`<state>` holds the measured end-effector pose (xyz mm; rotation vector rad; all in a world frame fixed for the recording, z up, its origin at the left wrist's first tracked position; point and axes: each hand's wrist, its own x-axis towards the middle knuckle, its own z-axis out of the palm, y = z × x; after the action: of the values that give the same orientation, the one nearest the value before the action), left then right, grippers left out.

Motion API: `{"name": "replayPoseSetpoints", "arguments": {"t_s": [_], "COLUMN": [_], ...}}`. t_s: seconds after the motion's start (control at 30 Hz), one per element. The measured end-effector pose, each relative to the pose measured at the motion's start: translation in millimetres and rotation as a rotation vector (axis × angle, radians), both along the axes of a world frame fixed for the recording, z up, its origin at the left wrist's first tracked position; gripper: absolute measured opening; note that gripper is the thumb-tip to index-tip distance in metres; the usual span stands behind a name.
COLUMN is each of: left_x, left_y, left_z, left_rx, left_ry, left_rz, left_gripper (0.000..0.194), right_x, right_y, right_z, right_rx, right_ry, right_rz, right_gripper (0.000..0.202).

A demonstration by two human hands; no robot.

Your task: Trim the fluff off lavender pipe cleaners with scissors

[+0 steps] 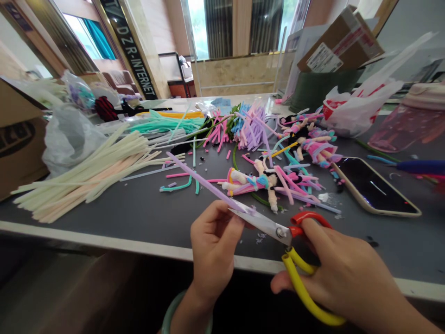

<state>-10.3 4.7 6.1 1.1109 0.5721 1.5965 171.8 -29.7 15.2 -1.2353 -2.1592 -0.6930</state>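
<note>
My left hand [216,246] pinches a lavender pipe cleaner [200,178] close to one end; the rest slants up and to the left. In my right hand [347,264] is a pair of scissors [267,227] with one red and one yellow handle. Their blades lie against the pipe cleaner beside my left fingertips, and small lavender fluff bits are scattered below. Just beyond the blades, a pipe-cleaner doll [248,181] with pale limbs and a blue bow lies on the dark tabletop. What the left fingers cover is hidden.
Cream pipe cleaners [90,171] lie in a bundle at left, near a cardboard box [21,139]. Teal [163,123] and lavender bundles [253,125] are at the back. More dolls [320,148], a phone [377,185], a pink bottle [399,120] and a plastic bag [358,111] stand or lie at right.
</note>
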Motion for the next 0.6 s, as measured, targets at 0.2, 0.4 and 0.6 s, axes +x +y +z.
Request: {"name": "replayPoseSetpoints", "arguments": {"t_s": [0.2, 0.4, 0.6], "left_x": [2.7, 5.2, 4.5], "left_y": [0.2, 0.3, 0.7], "left_z": [-2.8, -6.1, -6.6], "left_rx": [-0.014, -0.019, 0.0], "left_ry": [-0.047, -0.05, -0.042], "left_rz": [0.004, -0.027, -0.039], "left_gripper": [0.007, 0.003, 0.004], "right_x": [-2.0, -2.8, 0.7], "right_y": [-2.2, 0.2, 1.1], "right_z": [-2.7, 0.0, 0.7], "right_rx": [-0.07, -0.04, -0.042], "right_ry": [-0.019, -0.032, -0.027], "right_rz": [-0.076, -0.081, -0.058], "right_gripper": [0.07, 0.055, 0.054]}}
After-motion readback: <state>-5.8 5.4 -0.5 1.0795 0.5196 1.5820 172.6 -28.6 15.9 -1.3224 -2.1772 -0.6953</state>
